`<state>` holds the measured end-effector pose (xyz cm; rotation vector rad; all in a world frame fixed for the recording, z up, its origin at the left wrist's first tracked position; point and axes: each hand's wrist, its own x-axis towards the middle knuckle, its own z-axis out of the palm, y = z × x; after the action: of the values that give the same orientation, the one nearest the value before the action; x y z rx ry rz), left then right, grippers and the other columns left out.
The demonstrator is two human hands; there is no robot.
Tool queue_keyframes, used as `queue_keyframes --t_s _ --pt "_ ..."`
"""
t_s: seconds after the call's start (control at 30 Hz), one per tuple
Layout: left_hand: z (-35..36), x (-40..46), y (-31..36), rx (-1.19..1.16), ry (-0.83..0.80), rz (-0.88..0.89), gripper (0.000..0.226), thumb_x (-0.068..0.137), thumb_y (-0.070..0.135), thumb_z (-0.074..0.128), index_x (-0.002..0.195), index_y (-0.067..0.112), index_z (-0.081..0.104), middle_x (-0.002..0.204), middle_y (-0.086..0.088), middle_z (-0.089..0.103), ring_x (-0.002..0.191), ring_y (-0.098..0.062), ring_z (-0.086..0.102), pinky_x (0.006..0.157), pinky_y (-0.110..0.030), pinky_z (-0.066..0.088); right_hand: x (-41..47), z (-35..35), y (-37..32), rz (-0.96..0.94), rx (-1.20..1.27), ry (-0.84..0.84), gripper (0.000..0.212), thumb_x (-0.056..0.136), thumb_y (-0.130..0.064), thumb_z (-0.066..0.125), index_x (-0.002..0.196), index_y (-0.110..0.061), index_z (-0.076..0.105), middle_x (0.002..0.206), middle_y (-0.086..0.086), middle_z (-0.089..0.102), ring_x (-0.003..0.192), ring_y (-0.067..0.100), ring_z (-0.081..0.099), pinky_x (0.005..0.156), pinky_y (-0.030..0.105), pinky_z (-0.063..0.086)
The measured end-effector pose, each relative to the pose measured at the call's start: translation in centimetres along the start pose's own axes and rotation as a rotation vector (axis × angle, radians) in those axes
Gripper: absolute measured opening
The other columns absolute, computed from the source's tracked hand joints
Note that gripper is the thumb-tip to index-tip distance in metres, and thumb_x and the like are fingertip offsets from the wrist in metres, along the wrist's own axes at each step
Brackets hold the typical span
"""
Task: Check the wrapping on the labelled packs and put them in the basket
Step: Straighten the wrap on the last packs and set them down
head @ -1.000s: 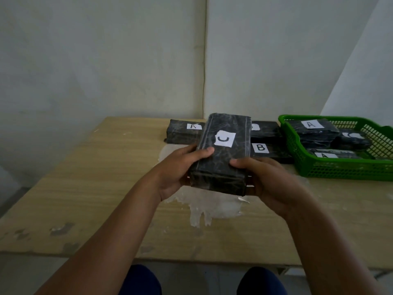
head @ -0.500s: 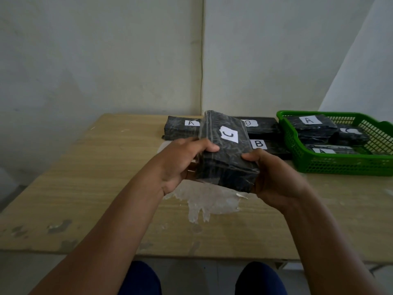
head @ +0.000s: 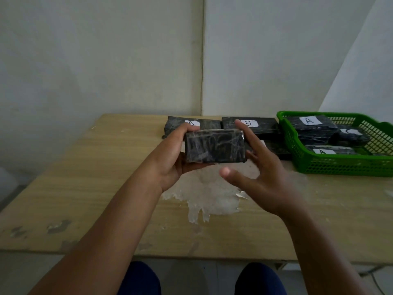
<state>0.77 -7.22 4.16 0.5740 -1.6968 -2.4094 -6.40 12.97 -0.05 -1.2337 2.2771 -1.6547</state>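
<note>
The left hand (head: 172, 154) held one black pack (head: 214, 145) over the table (head: 85, 188), the right hand (head: 257, 165) spread open beside it. At least three packs lay in the green basket (head: 340, 167) (others waited behind).

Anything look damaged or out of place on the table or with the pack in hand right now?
The wrapped pack held in the left hand shows wrinkled film but no visible tear. The odd spot is the table: a pale, ragged patch below the hands, like peeled surface or stuck film, plus scuffs along the near edge.
</note>
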Motion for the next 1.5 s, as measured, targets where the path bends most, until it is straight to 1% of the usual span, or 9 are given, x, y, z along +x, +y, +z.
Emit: queue_keyframes --t_s 0.13,0.3,0.4,0.57,0.63,0.8,0.97,1.23,1.5 --pt "0.0 -0.3 0.1 0.075 -0.084 -0.002 0.045 0.102 0.048 0.057 0.135 0.018 0.067 0.118 -0.015 0.078 0.1 -0.033 0.079 0.078 -0.04 0.066 0.4 0.0 0.1 -0.078 0.033 0.091 0.075 0.081 -0.052 0.074 0.147 -0.055 0.039 0.145 -0.023 0.058 0.13 -0.008 0.057 0.102 0.008 0.045" --pt "-0.1 -0.8 0.1 0.331 -0.258 -0.075 0.071 0.103 0.071 0.023 0.142 0.022 0.059 0.108 -0.029 0.077 0.1 -0.041 0.077 0.074 -0.035 0.064 0.9 -0.3 0.0 -0.067 0.274 0.124 0.078 0.092 -0.042 0.073 0.162 -0.032 0.038 0.145 -0.009 0.063 0.135 0.013 0.061 0.109 0.044 0.054" --pt "0.6 -1.2 -0.2 0.407 -0.326 -0.082 0.08 0.102 0.073 0.01 0.138 0.018 0.056 0.096 -0.026 0.079 0.087 -0.039 0.079 0.077 -0.039 0.063 1.8 0.4 -1.3 -0.074 0.351 0.228 0.055 0.1 -0.032 0.054 0.149 -0.008 0.049 0.121 -0.002 0.064 0.111 0.0 0.064 0.091 0.023 0.056" --pt "0.8 -1.6 -0.9 0.748 -0.296 0.177 0.039 0.114 0.044 0.02 0.104 0.042 0.058 0.065 0.004 0.065 0.063 -0.01 0.058 0.074 -0.04 0.056 2.4 1.2 -2.6 -0.129 0.424 0.367 0.019 0.101 -0.018 0.042 0.111 -0.011 0.056 0.089 -0.012 0.061 0.079 -0.001 0.061 0.067 0.017 0.052" --pt "1.0 -1.5 -0.7 0.861 -0.251 0.229 0.046 0.114 0.039 0.019 0.101 0.041 0.063 0.086 0.003 0.074 0.071 0.0 0.061 0.082 -0.039 0.056 2.3 1.5 -2.7 -0.148 0.417 0.343 0.015 0.101 -0.015 0.043 0.105 -0.014 0.058 0.085 -0.012 0.064 0.078 0.006 0.063 0.064 0.024 0.056" --pt "2.0 -2.3 -0.9 0.5 -0.276 0.205 0.044 0.1 0.07 0.038 0.11 0.05 0.076 0.119 0.011 0.078 0.111 -0.013 0.074 0.095 -0.043 0.06 1.9 1.9 -2.7 -0.212 0.372 0.324 0.019 0.101 -0.008 0.045 0.112 -0.008 0.061 0.092 -0.01 0.068 0.083 0.008 0.066 0.068 0.025 0.057" --pt "2.1 -2.2 -1.7 0.339 -0.334 0.417 0.068 0.089 0.041 0.062 0.155 0.043 0.044 0.132 0.015 0.072 0.123 -0.007 0.069 0.098 -0.032 0.059 1.5 1.3 -2.2 -0.256 0.132 0.299 0.036 0.095 -0.027 0.055 0.129 -0.021 0.067 0.126 -0.008 0.068 0.126 0.023 0.061 0.106 0.05 0.052" --pt "2.2 -1.9 -2.9 0.306 -0.278 0.626 0.045 0.094 0.015 0.073 0.135 0.03 0.064 0.122 0.005 0.078 0.118 -0.015 0.072 0.094 -0.027 0.059 0.2 0.8 -1.7 -0.326 0.121 0.262 0.044 0.094 -0.015 0.055 0.138 -0.015 0.06 0.144 -0.006 0.062 0.149 0.001 0.042 0.126 0.06 0.03" --pt "2.1 -1.6 -3.6 0.226 -0.313 0.746 0.038 0.09 0.003 0.074 0.123 0.021 0.071 0.125 0.009 0.076 0.127 -0.018 0.068 0.099 -0.031 0.058 0.2 0.9 -1.1 -0.455 0.076 0.311 0.047 0.092 -0.008 0.054 0.139 -0.002 0.057 0.153 -0.007 0.057 0.159 0.026 0.031 0.126 0.059 0.032"
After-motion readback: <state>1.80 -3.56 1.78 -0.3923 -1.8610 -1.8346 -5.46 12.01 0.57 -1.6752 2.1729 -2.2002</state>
